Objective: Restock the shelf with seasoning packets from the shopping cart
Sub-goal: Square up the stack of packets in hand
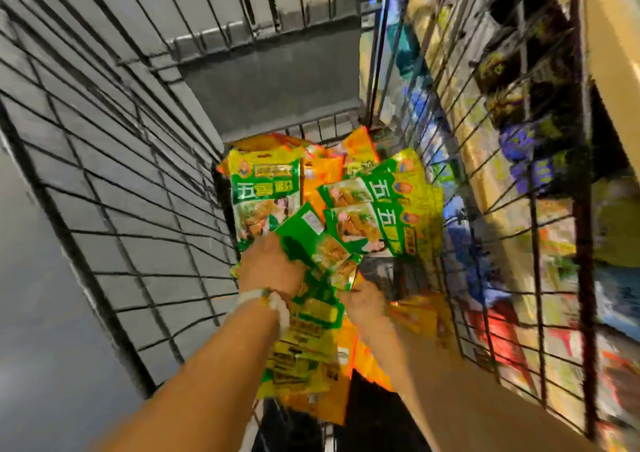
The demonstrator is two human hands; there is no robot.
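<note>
A head camera looks down into a grey wire-mesh shopping cart point(114, 188), whose left wall rises steep and close over a grey floor. At the cart's bottom lies a loose heap of flat green-and-yellow plastic seasoning packets point(367, 209), mixed with orange ones, still unshelved.

The left hand point(270, 264), a white bead bracelet point(273, 304) at its wrist, is reaching into the heap; its grip seems closed around a fan of green packets point(322, 247), though the fingers are hidden beneath them. The right hand point(363, 304) sits just beside it, low in the pile and blurred; I cannot tell whether its grip is open or closed.

Gathering goes best if the packets are squared into one stack and pinched firmly, since the slick film probably slides.

The mesh walls hem both arms in, so the only free way is straight up. Beyond the right wall, blurred store shelves point(519, 112) of goods stand near.
</note>
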